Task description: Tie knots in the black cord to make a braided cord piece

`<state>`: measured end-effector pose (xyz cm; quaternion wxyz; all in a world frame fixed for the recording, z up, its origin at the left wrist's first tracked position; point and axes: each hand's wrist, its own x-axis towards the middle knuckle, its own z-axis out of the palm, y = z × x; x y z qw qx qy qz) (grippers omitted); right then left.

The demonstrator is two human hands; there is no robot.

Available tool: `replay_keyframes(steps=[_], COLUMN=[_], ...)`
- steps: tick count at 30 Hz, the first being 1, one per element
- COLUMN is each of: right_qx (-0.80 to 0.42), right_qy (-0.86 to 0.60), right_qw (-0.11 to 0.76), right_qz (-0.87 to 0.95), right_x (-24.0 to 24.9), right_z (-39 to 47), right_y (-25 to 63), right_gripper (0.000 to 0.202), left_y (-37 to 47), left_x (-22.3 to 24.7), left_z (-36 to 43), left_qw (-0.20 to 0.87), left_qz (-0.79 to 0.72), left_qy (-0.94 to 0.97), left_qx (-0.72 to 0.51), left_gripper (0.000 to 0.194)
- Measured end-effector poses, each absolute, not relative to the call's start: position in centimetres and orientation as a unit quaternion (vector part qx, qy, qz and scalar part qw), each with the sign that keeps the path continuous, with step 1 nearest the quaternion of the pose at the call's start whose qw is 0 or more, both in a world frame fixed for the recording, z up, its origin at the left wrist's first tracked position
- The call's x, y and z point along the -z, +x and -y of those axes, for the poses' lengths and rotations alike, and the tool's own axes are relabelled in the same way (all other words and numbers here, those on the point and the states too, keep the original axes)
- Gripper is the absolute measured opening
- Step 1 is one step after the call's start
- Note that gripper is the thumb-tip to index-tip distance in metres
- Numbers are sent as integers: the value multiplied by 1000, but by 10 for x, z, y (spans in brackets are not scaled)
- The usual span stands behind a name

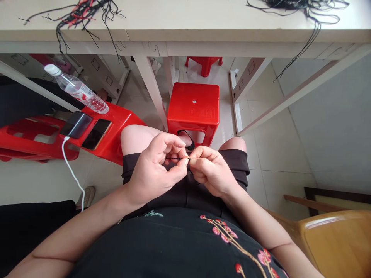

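Observation:
Above my lap, a thin black braided cord (pixel 174 158) runs between my two hands. My left hand (pixel 158 166) pinches it near the fingertips, its other fingers curled around behind. Close against it, my right hand (pixel 213 168) grips the cord's end between thumb and forefinger, where a small dark knot or bead shows; I cannot make out which. Part of the cord is hidden inside my left palm. On the table ahead lie a bundle of black and red cords (pixel 84 13) at the left and a heap of black cords (pixel 301 5) at the right.
The table's edge (pixel 185 35) crosses in front of me. Below it stands a red stool (pixel 193 102). To my left, another red stool (pixel 118 116) bears a water bottle (pixel 84 94), a phone (pixel 96 134) and a dark device (pixel 77 124) with a white cable (pixel 71 170). A wooden chair (pixel 336 239) is at right.

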<state>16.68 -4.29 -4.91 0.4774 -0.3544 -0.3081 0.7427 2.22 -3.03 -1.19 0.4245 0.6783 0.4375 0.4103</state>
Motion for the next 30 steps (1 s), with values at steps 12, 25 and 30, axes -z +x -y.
replay_keyframes(steps=[12,25,30], right_qx=[-460,-810,-731], right_qy=[-437,-327,-363], right_qw=[551,429,479], right_qz=[542,231,322], right_x=[49,40,44], right_z=[49,41,43], right_y=[166,170,168], right_gripper=[5,9,9], left_y=[23,19,17], left_x=[5,5,6], left_z=[29,28,27], left_qw=[469,481,484], left_qz=[-472,-470,-456], left_qy=[635,628,637], left_qx=[-393,-391,-390], left_gripper=[27,28,22])
